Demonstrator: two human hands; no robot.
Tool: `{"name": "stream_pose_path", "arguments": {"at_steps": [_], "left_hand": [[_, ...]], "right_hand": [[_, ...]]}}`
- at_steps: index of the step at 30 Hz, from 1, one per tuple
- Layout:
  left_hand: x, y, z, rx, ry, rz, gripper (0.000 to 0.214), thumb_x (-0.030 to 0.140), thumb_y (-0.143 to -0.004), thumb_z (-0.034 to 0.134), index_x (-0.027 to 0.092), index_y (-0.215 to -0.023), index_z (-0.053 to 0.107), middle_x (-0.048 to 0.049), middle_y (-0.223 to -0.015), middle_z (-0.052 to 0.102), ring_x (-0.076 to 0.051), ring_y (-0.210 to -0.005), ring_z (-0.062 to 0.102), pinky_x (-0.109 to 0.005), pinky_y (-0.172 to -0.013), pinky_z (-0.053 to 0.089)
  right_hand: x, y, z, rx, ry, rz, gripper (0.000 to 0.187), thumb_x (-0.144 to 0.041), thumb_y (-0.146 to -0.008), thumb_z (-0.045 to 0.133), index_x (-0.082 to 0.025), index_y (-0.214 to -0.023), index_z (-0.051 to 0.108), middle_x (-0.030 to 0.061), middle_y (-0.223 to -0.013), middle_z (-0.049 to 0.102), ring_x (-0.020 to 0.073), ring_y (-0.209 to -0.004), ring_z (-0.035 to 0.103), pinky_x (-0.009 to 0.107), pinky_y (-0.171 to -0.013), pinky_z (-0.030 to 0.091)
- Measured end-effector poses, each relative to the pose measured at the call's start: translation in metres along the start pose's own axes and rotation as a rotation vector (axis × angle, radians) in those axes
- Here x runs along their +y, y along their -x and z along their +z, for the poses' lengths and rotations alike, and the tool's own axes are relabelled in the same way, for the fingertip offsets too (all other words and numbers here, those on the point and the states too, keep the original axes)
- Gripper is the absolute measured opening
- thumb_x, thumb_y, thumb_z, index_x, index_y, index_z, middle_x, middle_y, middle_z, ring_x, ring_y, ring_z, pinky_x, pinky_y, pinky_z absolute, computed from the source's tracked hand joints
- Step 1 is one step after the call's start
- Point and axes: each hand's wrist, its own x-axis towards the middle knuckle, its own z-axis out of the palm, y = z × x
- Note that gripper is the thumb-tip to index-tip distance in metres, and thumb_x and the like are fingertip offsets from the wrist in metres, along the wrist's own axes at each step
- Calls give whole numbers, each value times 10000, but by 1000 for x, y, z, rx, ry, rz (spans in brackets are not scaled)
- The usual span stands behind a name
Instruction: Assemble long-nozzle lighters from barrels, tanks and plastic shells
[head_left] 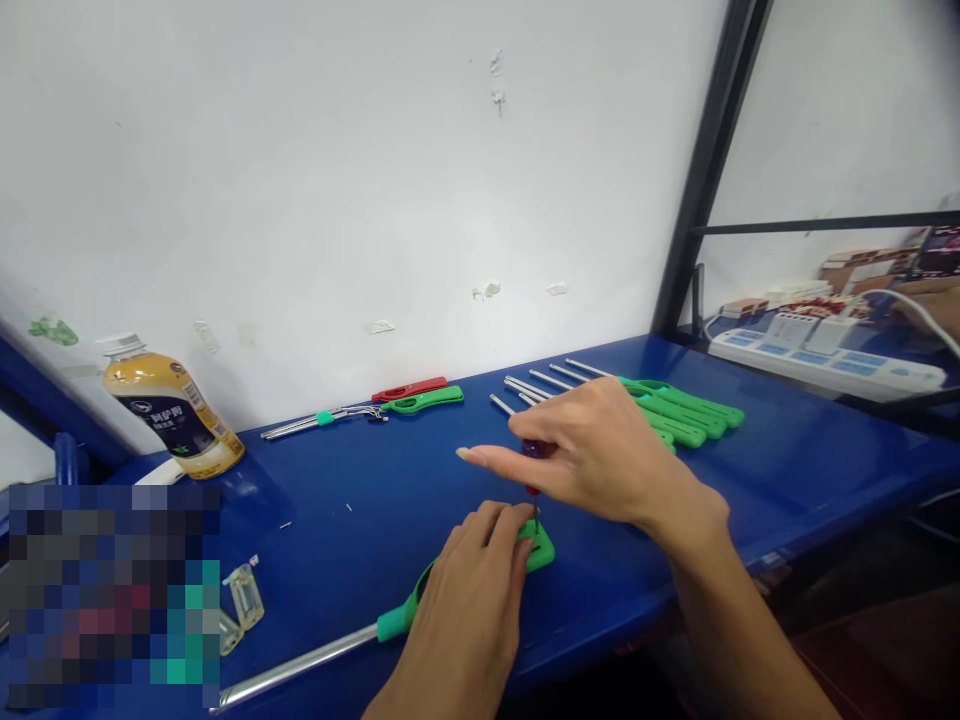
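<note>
Lying flat, the green lighter (541,552) is pinned by the half-curled left hand (472,590). A screwdriver (533,490) is gripped by the closed right hand (600,455).

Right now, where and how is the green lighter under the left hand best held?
Probably from above, across the broad handle of the green lighter, as the left hand sits. The handle lies on the table, and the slim metal tube toward the lower left offers less to grip. Leave the handle's far-right end free: the screwdriver in the right hand points down there.
</note>
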Motion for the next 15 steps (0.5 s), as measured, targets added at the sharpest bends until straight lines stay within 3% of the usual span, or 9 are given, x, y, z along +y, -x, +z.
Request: {"name": "stream_pose_path", "arguments": {"at_steps": [6, 15], "left_hand": [[0, -4, 6, 28, 75, -46, 154, 217, -1080, 513, 269, -1079, 658, 9, -1070, 718, -209, -956, 705, -332, -811, 565], [4, -2, 6, 56, 93, -29, 198, 220, -1083, 496, 258, -1087, 691, -23, -1073, 717, -235, -968, 703, -370, -843, 566]], "right_hand": [[-7, 5, -8, -34, 46, 23, 668, -596, -1058, 524, -194, -573, 301, -70, -538, 215, 130, -592, 100, 335, -582, 136], [-14, 14, -23, -105, 67, 7, 616, -545, -1074, 521, -195, -590, 367, -70, -543, 305, 110, -549, 171, 339, -569, 148]]}}
